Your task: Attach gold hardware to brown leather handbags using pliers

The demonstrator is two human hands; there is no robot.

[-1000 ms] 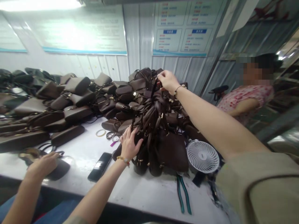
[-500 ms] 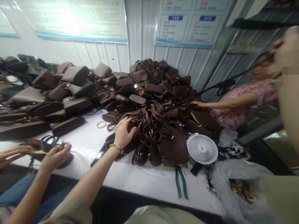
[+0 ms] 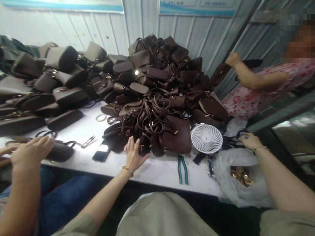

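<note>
My left hand (image 3: 135, 154) is open, its fingers spread at the near side of a heap of dark brown handbags (image 3: 177, 136) with long looped straps (image 3: 157, 101). The fingertips reach the lower bags; it holds nothing. My right hand (image 3: 251, 141) is far to the right, by dark strips (image 3: 230, 141) behind a clear plastic bag (image 3: 227, 160) of gold-coloured metal pieces (image 3: 242, 176). Its fingers are drawn together around something small that I cannot make out. Between my hands lie green-handled pliers (image 3: 182, 170) and a white round fan (image 3: 206, 138).
A phone (image 3: 100, 151), small snips (image 3: 88, 141) and a tape roll (image 3: 100, 117) lie left. A co-worker's hand (image 3: 33, 152) is by a dark bag at far left. Another co-worker's hand (image 3: 233, 59) grips something brown at right. More bags (image 3: 61, 59) are piled along the wall.
My right hand has come down from beside my head to the dark strips. My left hand has shifted toward the table's near edge. The right co-worker's hand has risen.
</note>
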